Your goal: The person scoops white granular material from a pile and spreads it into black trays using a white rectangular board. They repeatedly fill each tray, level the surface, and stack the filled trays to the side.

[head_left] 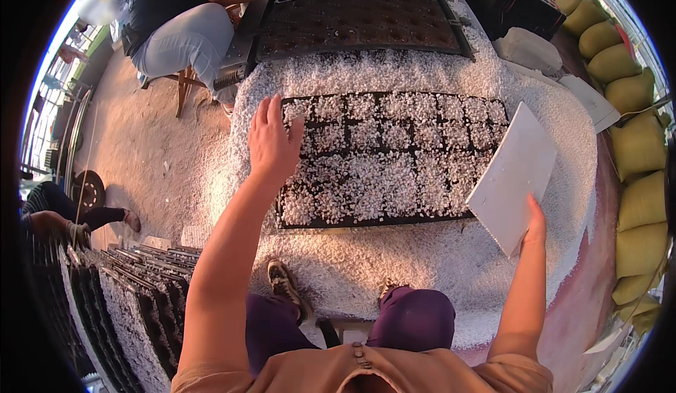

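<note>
In right grip (535, 225), flat white board (512, 173)

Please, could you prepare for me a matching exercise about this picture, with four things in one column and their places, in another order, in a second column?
Things
1. Left hand
2. White board
3. Yellow-green sacks
4. Stacked dark trays

Places
A. Along the picture's right side
B. Held in the right hand
C. At the picture's lower left
D. At the upper left corner of the granule-covered tray

Pairs: 1-D, 2-B, 3-A, 4-C
</note>
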`<state>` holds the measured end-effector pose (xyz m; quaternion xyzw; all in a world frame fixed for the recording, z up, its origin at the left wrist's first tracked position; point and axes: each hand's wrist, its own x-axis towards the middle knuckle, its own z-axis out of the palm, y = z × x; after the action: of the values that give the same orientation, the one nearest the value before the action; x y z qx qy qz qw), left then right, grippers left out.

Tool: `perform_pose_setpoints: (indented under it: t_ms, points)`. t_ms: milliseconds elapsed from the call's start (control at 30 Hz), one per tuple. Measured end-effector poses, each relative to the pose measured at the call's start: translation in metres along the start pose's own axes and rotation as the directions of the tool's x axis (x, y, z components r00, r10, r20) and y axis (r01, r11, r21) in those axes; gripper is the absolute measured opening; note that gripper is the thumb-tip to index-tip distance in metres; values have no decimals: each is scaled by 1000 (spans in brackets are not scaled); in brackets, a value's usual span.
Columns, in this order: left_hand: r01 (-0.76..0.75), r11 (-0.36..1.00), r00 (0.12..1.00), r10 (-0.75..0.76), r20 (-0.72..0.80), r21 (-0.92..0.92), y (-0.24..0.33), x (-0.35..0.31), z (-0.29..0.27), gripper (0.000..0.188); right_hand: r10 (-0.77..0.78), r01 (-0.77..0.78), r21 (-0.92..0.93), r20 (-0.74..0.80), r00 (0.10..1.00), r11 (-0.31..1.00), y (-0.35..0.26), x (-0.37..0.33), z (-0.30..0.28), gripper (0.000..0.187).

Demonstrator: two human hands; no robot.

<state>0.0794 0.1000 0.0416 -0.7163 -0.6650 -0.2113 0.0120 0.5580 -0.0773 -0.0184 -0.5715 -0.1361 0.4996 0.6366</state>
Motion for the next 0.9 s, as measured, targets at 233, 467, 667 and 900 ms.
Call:
perform_pose_setpoints:
  t_ms: [233,467,667,900]
  points:
    - [660,550,747,-406,526,-513,-51,-37,11,35,74,-75,10,52,996,997,-2,9,-1,51]
    - [474,816,877,-404,261,-330,-26,-48,-49,29,-192,221,-190,159,968,956,-56,-16,38,53]
    - [343,893,929,-369,-38,-291,-47,-108,-169,27,-156,236,-174,379,912,956,-99,-84,88,53]
    - [485,792,743,-596,-303,-371,-152,-292,-369,27,21,110,-132,726,688,985,-76,-191,250,44]
